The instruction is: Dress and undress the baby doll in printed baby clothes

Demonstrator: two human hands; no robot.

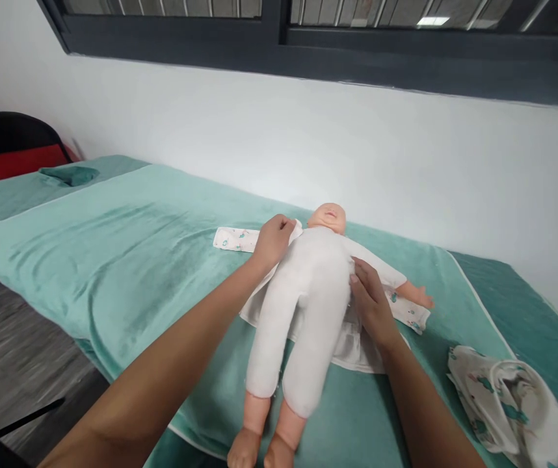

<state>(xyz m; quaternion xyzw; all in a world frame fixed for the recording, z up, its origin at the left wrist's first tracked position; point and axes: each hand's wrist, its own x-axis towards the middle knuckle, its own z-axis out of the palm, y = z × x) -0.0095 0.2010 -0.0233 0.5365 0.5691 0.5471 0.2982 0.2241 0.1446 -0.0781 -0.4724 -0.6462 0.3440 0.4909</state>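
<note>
A baby doll [317,279] with a white cloth body lies on its back, its head towards the wall and its feet towards me. Spread beneath it is a white baby top [364,354] with printed sleeves reaching out on both sides. My left hand [275,242] is closed on white cloth at the doll's left-of-picture shoulder; the doll's arm on that side is hidden. At the doll's opposite flank, my right hand [371,300] has its fingers curled against the body, with the fingertips partly hidden. The doll's other arm stretches out to the right above the printed sleeve.
A green cloth [127,247] covers the bed beneath the doll. At the lower right lies a folded printed baby garment [513,403]. A white wall [269,136] rises behind, under a dark window frame [172,45]. A black and red chair [13,149] stands at the far left.
</note>
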